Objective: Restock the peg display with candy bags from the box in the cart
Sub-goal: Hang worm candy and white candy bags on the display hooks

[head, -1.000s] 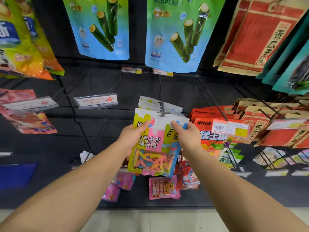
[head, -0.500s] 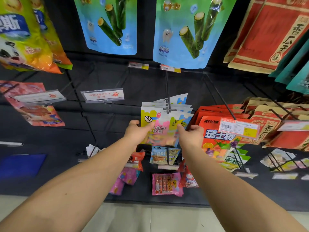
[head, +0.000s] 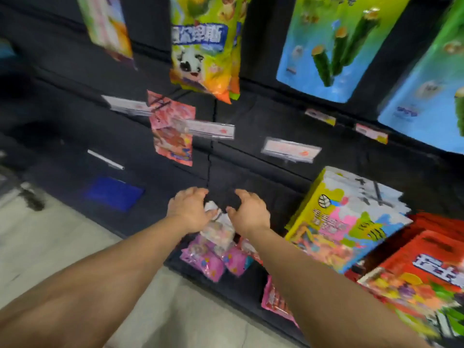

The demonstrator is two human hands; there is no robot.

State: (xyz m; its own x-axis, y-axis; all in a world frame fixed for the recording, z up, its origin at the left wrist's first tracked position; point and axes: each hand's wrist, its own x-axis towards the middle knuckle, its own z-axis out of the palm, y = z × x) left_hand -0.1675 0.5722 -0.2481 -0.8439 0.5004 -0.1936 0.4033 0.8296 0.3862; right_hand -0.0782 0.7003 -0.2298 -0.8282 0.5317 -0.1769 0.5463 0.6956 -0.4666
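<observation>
Both hands, left hand (head: 189, 209) and right hand (head: 248, 212), are hovering with wide, empty grips, fingers loosely curled, left of the hanging candy bags (head: 349, 219).

views: we have one, head-worn.
facing: we look forward and down, tilted, at the black peg display (head: 251, 151).
nearness: close, within arm's reach.
sharpness: we see motion blur.

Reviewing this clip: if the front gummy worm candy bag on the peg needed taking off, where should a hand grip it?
Pinch the gummy worm candy bag at its flat white header beside the peg, coming from the front, since the bags hang stacked face-out.
</observation>
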